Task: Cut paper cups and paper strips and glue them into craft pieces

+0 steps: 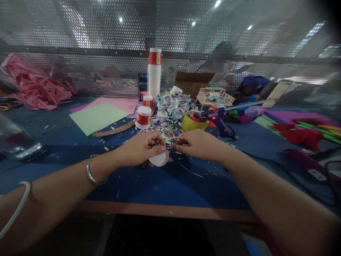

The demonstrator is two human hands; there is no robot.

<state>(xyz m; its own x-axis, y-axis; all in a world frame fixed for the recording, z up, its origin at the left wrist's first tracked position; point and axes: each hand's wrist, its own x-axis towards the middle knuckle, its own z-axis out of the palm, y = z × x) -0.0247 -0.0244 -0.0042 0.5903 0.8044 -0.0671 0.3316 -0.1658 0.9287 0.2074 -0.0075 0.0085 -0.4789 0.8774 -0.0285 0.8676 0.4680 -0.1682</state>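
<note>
My left hand (153, 147) pinches a round white paper piece (159, 159), which looks like the bottom of a paper cup, a little above the blue tabletop. Facing it, my right hand (195, 144) is closed with its fingertips pointing at the piece, a small gap apart. Something thin and dark shows between those fingers, too small to name. Just beyond my left hand an upside-down red and white paper cup (143, 117) stands on the table. Paper scraps (166, 125) lie scattered past both hands.
Behind stand a tall stack of paper cups (154, 76) and a heap of cut paper rings (173, 103). A blue glue gun (220, 121) leans by a yellow tape roll (194, 123). Coloured sheets (102, 113) lie left; a clear glass (21, 142) is at far left.
</note>
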